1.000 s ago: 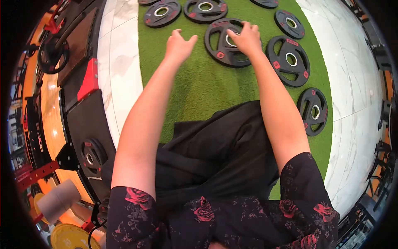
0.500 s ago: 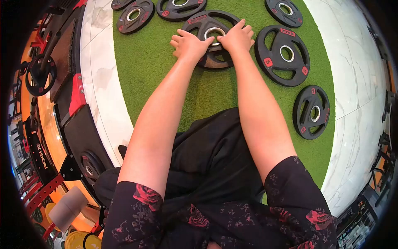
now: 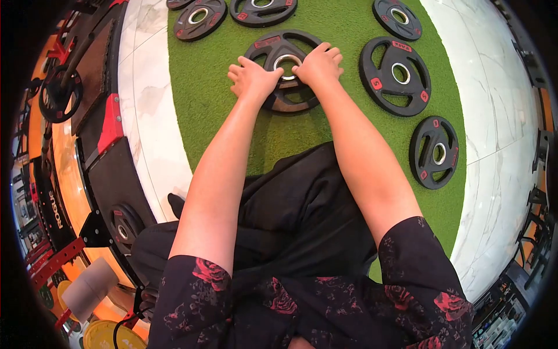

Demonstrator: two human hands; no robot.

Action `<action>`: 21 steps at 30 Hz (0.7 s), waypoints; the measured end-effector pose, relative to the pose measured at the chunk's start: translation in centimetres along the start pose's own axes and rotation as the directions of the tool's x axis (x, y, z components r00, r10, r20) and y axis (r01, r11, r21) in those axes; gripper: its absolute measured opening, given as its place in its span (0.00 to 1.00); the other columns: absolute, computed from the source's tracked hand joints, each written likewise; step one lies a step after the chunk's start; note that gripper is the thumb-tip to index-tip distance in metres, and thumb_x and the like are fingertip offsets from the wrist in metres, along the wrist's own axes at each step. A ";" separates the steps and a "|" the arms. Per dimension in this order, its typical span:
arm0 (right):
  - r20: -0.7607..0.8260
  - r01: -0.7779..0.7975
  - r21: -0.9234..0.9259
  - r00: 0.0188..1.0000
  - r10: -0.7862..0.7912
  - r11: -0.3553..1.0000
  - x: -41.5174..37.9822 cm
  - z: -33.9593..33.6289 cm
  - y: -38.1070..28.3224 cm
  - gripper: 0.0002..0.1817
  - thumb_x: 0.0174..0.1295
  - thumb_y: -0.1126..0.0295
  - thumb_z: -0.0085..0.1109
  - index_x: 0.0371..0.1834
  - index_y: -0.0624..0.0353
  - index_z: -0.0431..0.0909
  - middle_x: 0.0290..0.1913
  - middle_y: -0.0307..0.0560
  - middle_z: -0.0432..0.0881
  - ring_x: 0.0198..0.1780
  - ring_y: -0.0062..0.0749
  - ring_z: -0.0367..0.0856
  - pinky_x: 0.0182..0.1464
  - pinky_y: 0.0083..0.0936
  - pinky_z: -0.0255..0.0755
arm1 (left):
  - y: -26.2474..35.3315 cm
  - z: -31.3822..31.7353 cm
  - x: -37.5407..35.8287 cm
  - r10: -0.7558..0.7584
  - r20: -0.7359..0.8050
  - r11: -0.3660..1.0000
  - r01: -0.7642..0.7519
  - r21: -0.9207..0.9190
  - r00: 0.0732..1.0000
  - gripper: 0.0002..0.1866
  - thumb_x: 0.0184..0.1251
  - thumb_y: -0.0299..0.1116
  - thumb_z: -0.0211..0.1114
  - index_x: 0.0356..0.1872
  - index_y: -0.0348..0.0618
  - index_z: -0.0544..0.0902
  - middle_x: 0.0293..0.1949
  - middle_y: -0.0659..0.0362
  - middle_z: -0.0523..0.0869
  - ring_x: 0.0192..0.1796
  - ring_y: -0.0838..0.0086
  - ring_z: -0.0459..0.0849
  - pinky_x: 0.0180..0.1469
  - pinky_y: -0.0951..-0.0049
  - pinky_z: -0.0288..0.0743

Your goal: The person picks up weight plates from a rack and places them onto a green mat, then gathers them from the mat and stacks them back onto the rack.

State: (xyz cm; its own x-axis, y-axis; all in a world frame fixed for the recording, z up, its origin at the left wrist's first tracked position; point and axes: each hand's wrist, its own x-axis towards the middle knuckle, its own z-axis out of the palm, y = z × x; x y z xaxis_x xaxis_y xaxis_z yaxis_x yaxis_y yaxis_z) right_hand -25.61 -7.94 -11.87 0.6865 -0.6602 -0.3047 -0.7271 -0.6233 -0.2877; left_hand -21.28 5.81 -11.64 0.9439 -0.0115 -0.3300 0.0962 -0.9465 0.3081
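Note:
A black weight plate with a silver centre ring lies on green turf in front of me. My left hand holds its left side, with the thumb at the ring and the other fingers spread out at the rim. On the opposite side my right hand grips the plate, its thumb also by the ring and its fingers over the right rim. Parts of the plate are hidden under both hands. To the right lies a larger-looking plate with red marks, apart from my right hand.
A smaller plate lies at the right, and another plate at the upper right. More plates, including one and another, lie at the upper left. Pale tiles border the turf. Rack equipment stands at left.
Both hands and the plate they hold have shifted towards my body and slightly left, away from the plates at the far edge. The view has also shifted a little.

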 end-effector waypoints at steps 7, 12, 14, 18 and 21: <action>0.122 0.171 -0.157 0.981 -0.153 0.973 -7.3 3.0 -5.2 0.64 0.55 0.42 0.78 0.79 0.76 0.49 0.72 0.66 0.64 0.73 0.56 0.66 0.67 0.52 0.74 | -10.2 -1.9 -3.1 -0.064 -0.109 0.998 0.061 -0.024 0.992 0.60 0.50 0.57 0.80 0.78 0.34 0.58 0.71 0.40 0.68 0.75 0.48 0.67 0.72 0.45 0.70; 0.207 0.325 -0.145 0.933 -0.293 0.935 -10.6 5.7 -7.8 0.65 0.55 0.37 0.76 0.81 0.71 0.48 0.74 0.61 0.63 0.73 0.52 0.66 0.64 0.55 0.75 | -16.4 -3.6 -4.7 -0.151 -0.133 0.988 0.145 -0.059 0.980 0.64 0.52 0.60 0.79 0.81 0.32 0.53 0.74 0.38 0.66 0.78 0.47 0.64 0.75 0.48 0.68; 0.257 0.326 -0.153 0.924 -0.281 0.933 -11.2 5.1 -8.8 0.65 0.55 0.36 0.75 0.83 0.66 0.49 0.76 0.57 0.62 0.76 0.51 0.64 0.65 0.61 0.73 | -17.5 -4.0 -4.8 -0.168 -0.130 0.986 0.166 -0.031 0.977 0.67 0.52 0.64 0.78 0.82 0.32 0.49 0.75 0.36 0.65 0.78 0.46 0.62 0.75 0.49 0.68; 0.272 0.334 -0.096 0.915 -0.298 0.938 -10.2 5.5 -8.7 0.67 0.52 0.35 0.76 0.84 0.62 0.48 0.77 0.54 0.60 0.77 0.53 0.63 0.67 0.64 0.71 | -17.9 -3.6 -4.3 -0.189 -0.076 0.981 0.192 0.029 0.979 0.70 0.52 0.72 0.75 0.82 0.31 0.49 0.74 0.37 0.65 0.78 0.47 0.62 0.72 0.46 0.71; 0.291 0.337 -0.149 0.913 -0.284 0.930 -10.2 5.5 -8.8 0.68 0.51 0.34 0.76 0.84 0.62 0.48 0.77 0.55 0.60 0.76 0.55 0.63 0.65 0.62 0.74 | -17.0 -3.8 -4.3 -0.224 -0.078 0.974 0.226 0.008 0.971 0.66 0.52 0.66 0.79 0.80 0.34 0.52 0.73 0.43 0.63 0.77 0.51 0.63 0.66 0.38 0.74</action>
State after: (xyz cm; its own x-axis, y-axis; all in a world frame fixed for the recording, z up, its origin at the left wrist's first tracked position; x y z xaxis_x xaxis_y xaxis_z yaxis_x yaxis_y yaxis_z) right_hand -26.22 6.55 -11.27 0.8339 -0.3036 -0.4609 -0.4444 -0.8646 -0.2345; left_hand -25.75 23.19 -12.13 0.9200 0.2263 -0.3199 0.3039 -0.9274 0.2182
